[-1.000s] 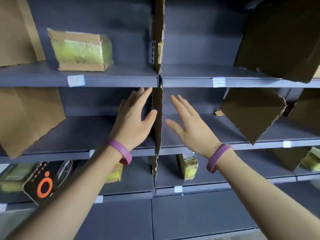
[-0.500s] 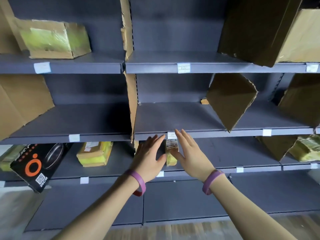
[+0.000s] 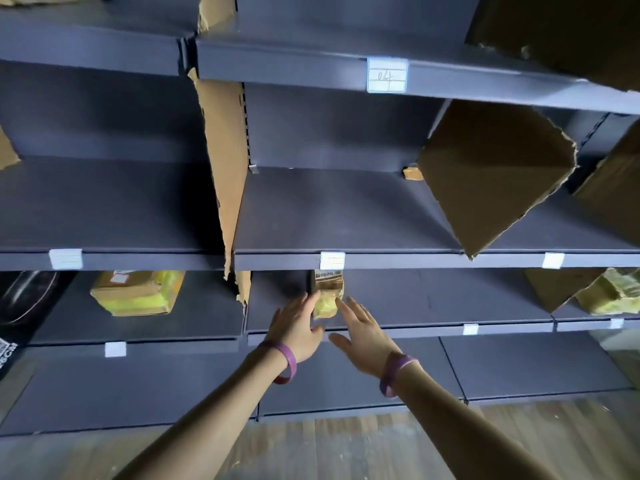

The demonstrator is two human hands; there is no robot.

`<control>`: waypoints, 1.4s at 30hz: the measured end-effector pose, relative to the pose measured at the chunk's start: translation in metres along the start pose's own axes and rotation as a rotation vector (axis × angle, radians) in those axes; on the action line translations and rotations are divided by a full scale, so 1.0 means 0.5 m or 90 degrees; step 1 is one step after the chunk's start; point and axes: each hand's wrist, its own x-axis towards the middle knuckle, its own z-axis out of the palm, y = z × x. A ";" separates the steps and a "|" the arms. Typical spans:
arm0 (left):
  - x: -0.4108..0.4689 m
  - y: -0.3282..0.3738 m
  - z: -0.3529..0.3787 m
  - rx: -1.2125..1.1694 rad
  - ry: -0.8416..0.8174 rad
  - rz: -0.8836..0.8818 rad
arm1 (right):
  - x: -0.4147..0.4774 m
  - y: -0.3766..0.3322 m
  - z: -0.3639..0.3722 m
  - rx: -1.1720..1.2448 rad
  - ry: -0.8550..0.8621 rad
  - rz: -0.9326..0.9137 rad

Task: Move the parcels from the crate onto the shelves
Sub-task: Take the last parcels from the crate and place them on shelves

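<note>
Down from the cardboard divider (image 3: 225,168) to the lower shelf (image 3: 415,303), the left hand (image 3: 296,329) and right hand (image 3: 363,336) flank 1 small upright parcel (image 3: 327,296), fingers straight, gripping nothing, seemingly steadying its placement; next they should withdraw gently without tipping it.

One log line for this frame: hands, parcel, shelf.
left hand: open, left of small parcel | right hand: open, right of it | small parcel: upright on shelf | grip: none
</note>
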 end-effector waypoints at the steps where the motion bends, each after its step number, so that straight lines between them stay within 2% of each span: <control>1: 0.016 -0.007 0.009 0.004 -0.007 -0.008 | 0.014 0.008 0.003 0.003 -0.003 0.006; 8: 0.101 -0.053 0.075 0.001 -0.091 -0.060 | 0.096 0.061 0.028 -0.006 -0.056 0.033; 15: 0.177 -0.068 0.117 -0.006 -0.105 -0.125 | 0.173 0.120 0.046 -0.020 -0.097 0.047; 25: 0.249 -0.069 0.156 -0.029 -0.159 -0.134 | 0.226 0.140 0.059 -0.016 -0.109 0.017; 36: 0.295 -0.076 0.157 -0.031 -0.147 -0.179 | 0.276 0.157 0.049 -0.069 -0.111 0.026; 42: 0.280 -0.080 0.154 -0.029 -0.126 -0.148 | 0.272 0.146 0.057 -0.062 -0.106 0.032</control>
